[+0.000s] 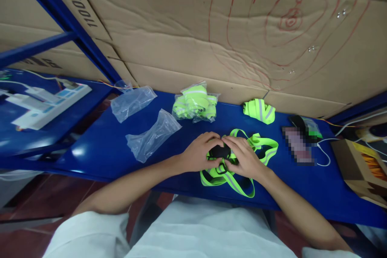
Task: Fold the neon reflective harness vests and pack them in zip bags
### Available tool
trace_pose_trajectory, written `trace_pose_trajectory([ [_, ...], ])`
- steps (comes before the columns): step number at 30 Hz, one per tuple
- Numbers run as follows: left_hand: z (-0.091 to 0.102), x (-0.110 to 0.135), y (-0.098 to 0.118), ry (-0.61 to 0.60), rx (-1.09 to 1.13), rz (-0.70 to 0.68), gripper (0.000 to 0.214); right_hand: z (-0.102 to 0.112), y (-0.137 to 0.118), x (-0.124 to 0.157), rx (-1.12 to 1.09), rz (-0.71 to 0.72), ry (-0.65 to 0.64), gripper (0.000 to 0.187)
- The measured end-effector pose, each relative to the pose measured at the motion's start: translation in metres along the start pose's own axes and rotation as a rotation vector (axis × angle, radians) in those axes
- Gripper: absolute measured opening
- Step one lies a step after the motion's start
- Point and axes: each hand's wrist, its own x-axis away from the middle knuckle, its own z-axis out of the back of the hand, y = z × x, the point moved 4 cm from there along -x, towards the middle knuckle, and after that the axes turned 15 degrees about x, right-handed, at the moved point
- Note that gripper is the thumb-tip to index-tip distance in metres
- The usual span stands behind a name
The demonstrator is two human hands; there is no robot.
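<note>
A neon-yellow reflective strap harness (269, 147) with a grey stripe lies loosely looped on the blue table in front of me. At its middle is a black piece (220, 152), gripped from the left by the curled fingers of my left hand (201, 152). My right hand (244, 157) closes on the same part from the right, its thumb near a black buckle (222, 168). The fingertips of both hands almost meet over the black piece and partly cover it. Loops of strap spread out to the right and below my hands.
Clear plastic bags (152, 135) lie to the left. Bagged neon straps (196, 102) and a rolled strap (259, 111) sit along the cardboard wall (181, 56). On the right are a pixelated object (298, 145) and a cardboard box (352, 165). A power strip (51, 107) stands far left.
</note>
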Motion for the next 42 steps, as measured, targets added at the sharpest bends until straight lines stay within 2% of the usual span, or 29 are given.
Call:
trace_pose_trajectory([
  [8,0.004,-0.002,-0.002,0.019,0.097,0.004,0.03,-0.001,-0.006,0.002,-0.002,-0.018,-0.105,0.065],
  [13,0.004,-0.004,-0.001,0.022,0.135,0.021,0.031,0.004,-0.011,0.0,-0.126,-0.139,-0.15,0.062],
  [17,0.004,-0.003,0.0,0.024,0.161,0.04,0.032,0.007,-0.006,-0.001,-0.246,-0.17,-0.153,0.062],
  [24,0.004,-0.003,0.0,0.033,0.17,0.062,0.034,0.009,-0.002,-0.001,-0.178,-0.138,-0.137,0.069],
  [31,0.002,0.002,0.009,0.13,0.05,0.04,0.029,0.014,-0.012,-0.005,-0.189,-0.113,-0.125,0.069],
  [37,-0.001,0.001,0.01,0.03,-0.274,-0.004,0.032,0.005,-0.009,-0.003,-0.166,-0.099,-0.134,0.071],
  [42,0.006,-0.003,-0.001,-0.005,-0.293,0.002,0.039,0.004,0.005,0.001,-0.169,-0.145,-0.156,0.065],
])
